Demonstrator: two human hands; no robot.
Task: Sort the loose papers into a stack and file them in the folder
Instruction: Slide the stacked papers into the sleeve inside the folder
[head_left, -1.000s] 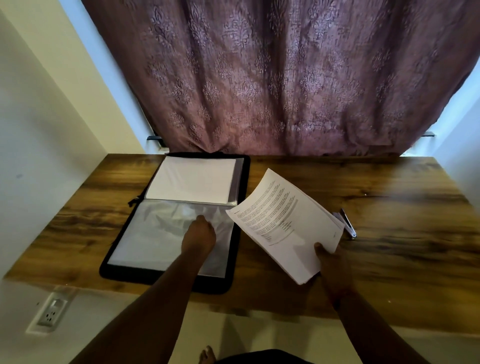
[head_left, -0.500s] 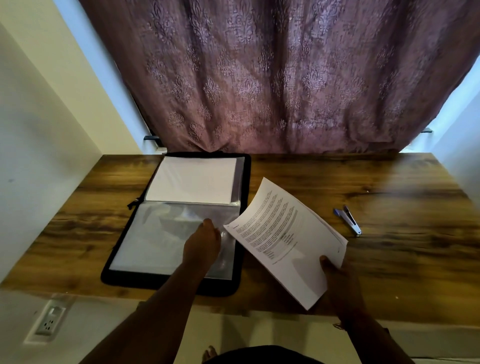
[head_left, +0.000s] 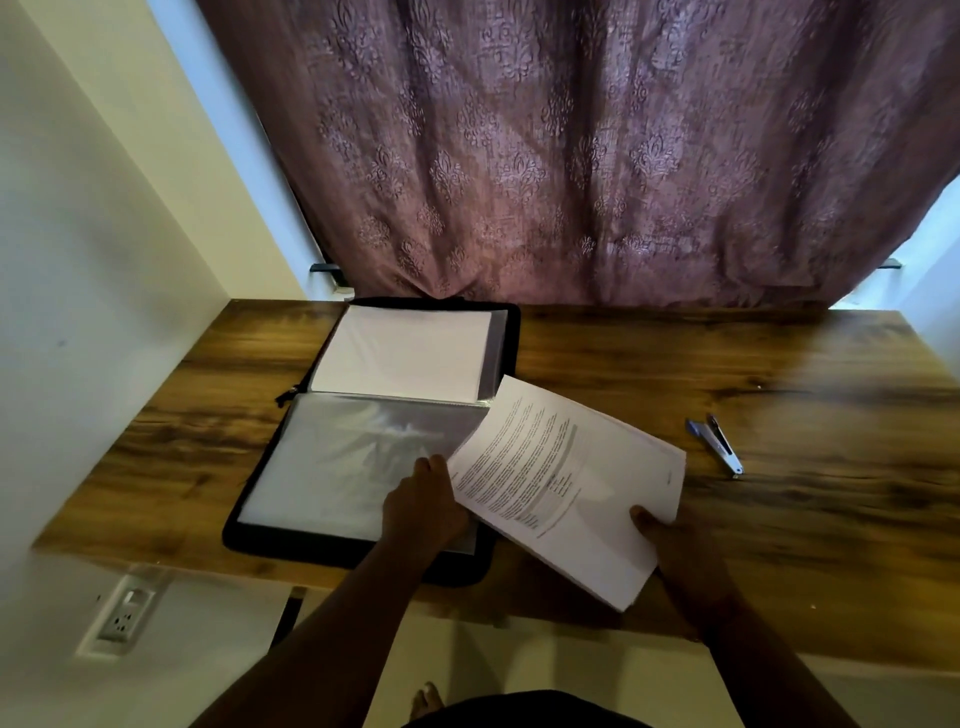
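While the black folder (head_left: 374, 431) lies open on the wooden desk (head_left: 779, 395), the person's right hand (head_left: 670, 540) grips a gathered stack of papers (head_left: 566, 483) by its near edge, thumb on top, with the stack tilted and its far corner reaching over the folder's right rim. The left hand (head_left: 423, 506) rests on the clear plastic sleeve (head_left: 353, 462) at its right side; whether the fingers pinch the sleeve's edge I cannot tell. Stacking looks finished and filing is in hand. Next, I'd guess, the sleeve's mouth must be parted and the stack squared to it before sliding in.
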